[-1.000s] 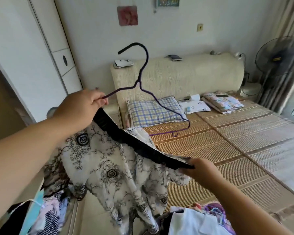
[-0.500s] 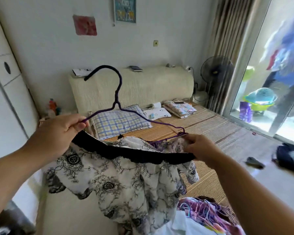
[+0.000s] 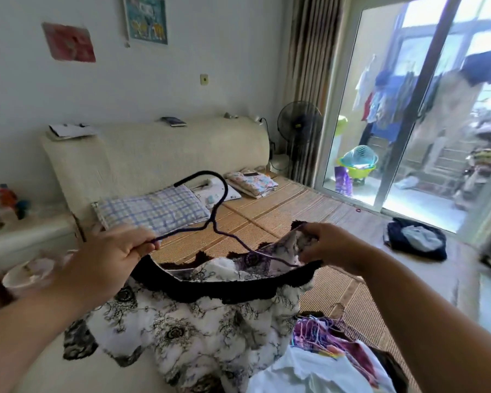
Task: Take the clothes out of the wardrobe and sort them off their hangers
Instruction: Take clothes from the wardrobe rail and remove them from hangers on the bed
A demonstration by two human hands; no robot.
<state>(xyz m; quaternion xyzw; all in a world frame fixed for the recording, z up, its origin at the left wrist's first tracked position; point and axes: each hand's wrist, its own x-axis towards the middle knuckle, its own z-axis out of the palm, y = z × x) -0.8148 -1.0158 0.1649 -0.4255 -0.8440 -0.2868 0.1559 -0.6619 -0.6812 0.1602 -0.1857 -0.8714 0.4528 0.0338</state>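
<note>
A white blouse (image 3: 199,330) with a black floral print and black lace neckline hangs in front of me over the bed's foot. A dark purple wire hanger (image 3: 216,219) sits partly inside its neck, its hook tilted left. My left hand (image 3: 108,259) grips the hanger's left end together with the neckline. On the other side, my right hand (image 3: 329,245) pinches the blouse's right shoulder, where the hanger's right arm runs under the fabric.
A heap of clothes (image 3: 323,361) with colourful hangers lies at the lower right. The bed (image 3: 281,217) has a bamboo mat, a checked pillow (image 3: 150,211) and folded bedding. A dark clothes pile (image 3: 415,241) lies on the floor near the glass door. A fan (image 3: 298,123) stands in the corner.
The view has swung right toward the glass door. The hanger has tipped lower and left, and my right hand has lifted the blouse's right shoulder up along the hanger arm.
</note>
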